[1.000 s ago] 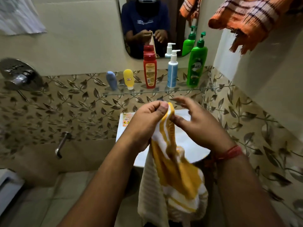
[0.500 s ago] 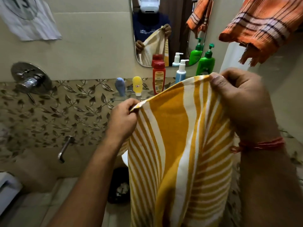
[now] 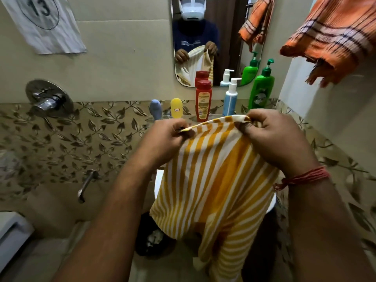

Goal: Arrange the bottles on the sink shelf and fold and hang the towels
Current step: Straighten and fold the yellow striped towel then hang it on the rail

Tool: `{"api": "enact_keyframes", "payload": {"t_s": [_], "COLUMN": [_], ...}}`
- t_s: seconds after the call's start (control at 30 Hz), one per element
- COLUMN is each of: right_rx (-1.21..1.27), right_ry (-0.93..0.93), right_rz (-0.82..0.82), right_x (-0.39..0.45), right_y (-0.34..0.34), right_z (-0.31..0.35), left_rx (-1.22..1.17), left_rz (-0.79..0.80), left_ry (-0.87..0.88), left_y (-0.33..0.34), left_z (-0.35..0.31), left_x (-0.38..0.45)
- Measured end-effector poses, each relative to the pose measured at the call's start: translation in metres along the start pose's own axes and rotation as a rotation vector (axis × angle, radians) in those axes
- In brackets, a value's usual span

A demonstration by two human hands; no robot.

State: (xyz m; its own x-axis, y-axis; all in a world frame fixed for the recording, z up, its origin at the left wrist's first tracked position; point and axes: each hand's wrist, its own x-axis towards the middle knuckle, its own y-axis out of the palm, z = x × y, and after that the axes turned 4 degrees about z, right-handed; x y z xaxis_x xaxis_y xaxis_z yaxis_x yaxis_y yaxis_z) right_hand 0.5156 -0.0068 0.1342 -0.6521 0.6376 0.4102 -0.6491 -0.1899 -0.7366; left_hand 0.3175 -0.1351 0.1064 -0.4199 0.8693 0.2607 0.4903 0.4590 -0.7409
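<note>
Yellow-and-white striped cloth towel hangs in front of the sink, its top edge pinched by the left hand and the right hand, fingers clamped on the fabric. Behind, five plastic bottles stand in a row on the shelf.

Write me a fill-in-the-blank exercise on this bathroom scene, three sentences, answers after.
1. Both hands, left hand and right hand, pinch the top edge of the ____-and-white striped towel.
2. The tallest bottle on the shelf is the ____ pump bottle.
3. The red bottle stands between the yellow bottle and the ____ pump bottle.

Answers: yellow; green; blue
</note>
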Motion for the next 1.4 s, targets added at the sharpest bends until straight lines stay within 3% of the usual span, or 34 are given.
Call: {"api": "enact_keyframes", "payload": {"t_s": [0.2,0.4,0.47,0.57,0.63,0.7,0.8,0.9,1.0,1.07,1.13,1.27,1.33,1.4], "right_rx": [-0.03,0.005,0.114,0.244,0.305,0.358,0.454,0.443,0.603,0.703,0.656,0.433,0.44,0.475], "right_ry": [0.02,0.026,-0.004,-0.129,-0.218,-0.263,-0.244,-0.243,-0.105,-0.003,0.004,-0.193,-0.215,-0.158], "right_rz": [-0.026,0.01,0.122,0.326,0.368,0.366,0.371,0.389,0.353,0.259,0.232,0.345,0.329,0.344], "right_x": [0.007,0.014,0.016,0.02,0.023,0.026,0.026,0.02,0.006,0.002,0.005,0.018,0.022,0.019], "right_y": [-0.003,-0.009,-0.005,0.01,0.017,0.018,0.015,0.011,0.004,-0.003,-0.004,0.013,0.02,0.016], "right_z": [-0.01,-0.013,-0.004,0.017,0.024,0.021,0.011,-0.006,-0.037,-0.054,-0.057,-0.017,-0.013,-0.025], "left_rx": [0.132,-0.071,-0.267,-0.516,-0.617,-0.621,-0.469,-0.42,-0.486,-0.401,-0.337,-0.294,-0.32,-0.36], "left_rz": [-0.384,-0.485,-0.394,-0.154,0.033,0.185,0.209,0.044,-0.376,-0.517,-0.36,0.198,0.206,0.055], "left_ry": [-0.082,-0.209,-0.187,0.01,0.149,0.188,0.156,0.143,0.01,-0.104,-0.116,0.156,0.21,0.136], "left_y": [-0.008,-0.011,-0.006,0.005,0.007,0.007,0.005,0.004,-0.008,-0.016,-0.012,0.02,0.028,0.022], "left_z": [0.015,0.021,0.008,-0.019,-0.028,-0.029,-0.027,-0.02,0.002,0.012,0.008,-0.032,-0.034,-0.019], "left_x": [0.004,0.003,0.003,0.002,0.002,0.002,0.001,0.004,0.007,0.003,0.0,0.007,0.011,0.013]}}
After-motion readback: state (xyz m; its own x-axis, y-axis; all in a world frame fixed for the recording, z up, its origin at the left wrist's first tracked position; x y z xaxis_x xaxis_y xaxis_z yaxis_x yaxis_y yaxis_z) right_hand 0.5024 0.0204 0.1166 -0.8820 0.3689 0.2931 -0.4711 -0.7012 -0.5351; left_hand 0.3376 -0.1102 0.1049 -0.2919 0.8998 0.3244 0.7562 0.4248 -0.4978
